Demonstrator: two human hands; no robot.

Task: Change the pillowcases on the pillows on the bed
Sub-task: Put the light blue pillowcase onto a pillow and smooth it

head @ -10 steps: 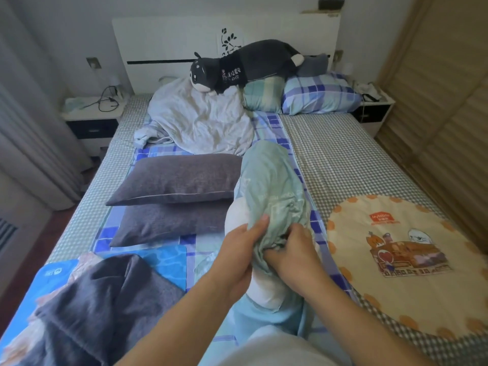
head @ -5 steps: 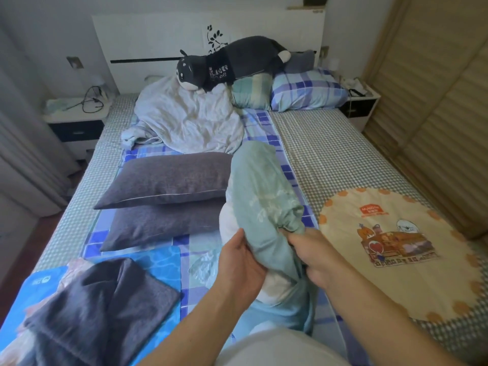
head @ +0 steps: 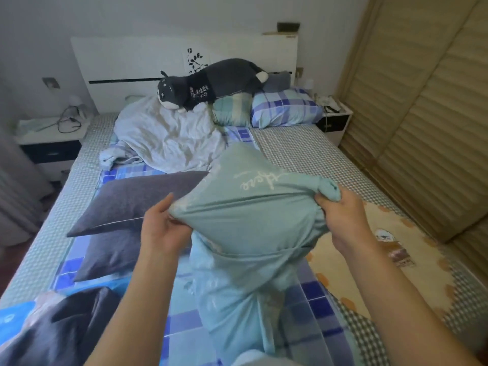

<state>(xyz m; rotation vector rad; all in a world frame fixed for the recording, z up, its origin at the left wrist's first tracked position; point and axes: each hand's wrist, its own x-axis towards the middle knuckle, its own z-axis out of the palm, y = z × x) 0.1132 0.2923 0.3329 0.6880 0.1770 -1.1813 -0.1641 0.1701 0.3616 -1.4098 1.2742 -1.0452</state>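
A pillow in a light teal pillowcase (head: 248,215) with pale script lettering stands lifted over the middle of the bed. My left hand (head: 161,228) pinches its left corner. My right hand (head: 343,215) grips a bunched knot of the teal cloth at its right corner. The case is stretched taut between both hands, and its loose lower part hangs toward me. Two dark grey pillows (head: 132,204) lie stacked to the left. A blue plaid pillow (head: 285,108) and a teal striped pillow (head: 232,110) sit at the headboard.
A grey plush dog (head: 211,87) lies across the head pillows above a crumpled pale blanket (head: 169,138). Dark grey cloth (head: 63,328) is heaped at lower left. A round cream mat (head: 390,249) lies on the right. Nightstands flank the bed; slatted wardrobe doors (head: 427,122) stand right.
My hands have moved apart, from the bunched middle of the teal case to its two corners. The pillow has been lifted and spread wide, and the white pillow that showed before is covered.
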